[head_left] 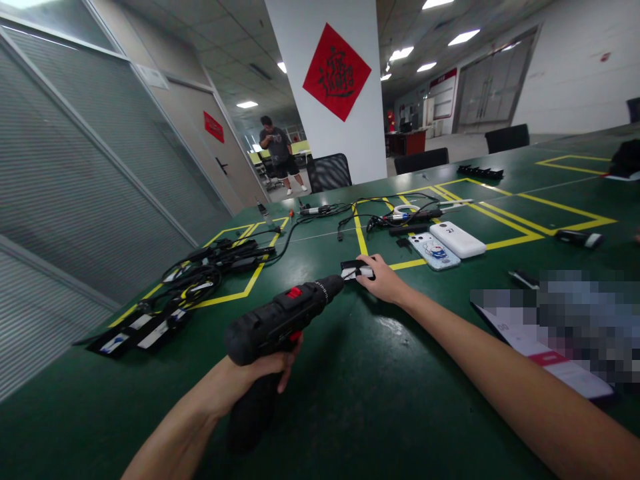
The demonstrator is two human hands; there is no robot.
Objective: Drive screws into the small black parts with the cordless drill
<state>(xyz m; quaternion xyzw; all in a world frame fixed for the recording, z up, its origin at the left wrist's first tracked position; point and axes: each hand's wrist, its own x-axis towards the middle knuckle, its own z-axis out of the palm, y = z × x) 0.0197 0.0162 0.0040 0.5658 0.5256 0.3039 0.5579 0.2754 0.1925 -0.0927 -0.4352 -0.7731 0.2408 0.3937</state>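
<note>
My left hand (275,365) is wrapped round the grip of a black cordless drill (273,323) with red switches. The drill points away and to the right, its chuck raised above the green table. Its tip reaches the near left side of a small black piece with a white label (350,270); whether they touch, I cannot tell. My right hand (383,280) holds that piece from the right, fingers over its right end, which hides part of it.
Bundled black cables (220,267) and labelled black parts lie at left. Beyond my right hand are a phone (435,252), a white power bank (457,240) and more cables (400,217). A clipboard (570,377) lies at right. Yellow tape (361,230) marks the table. A person (277,150) stands in the background.
</note>
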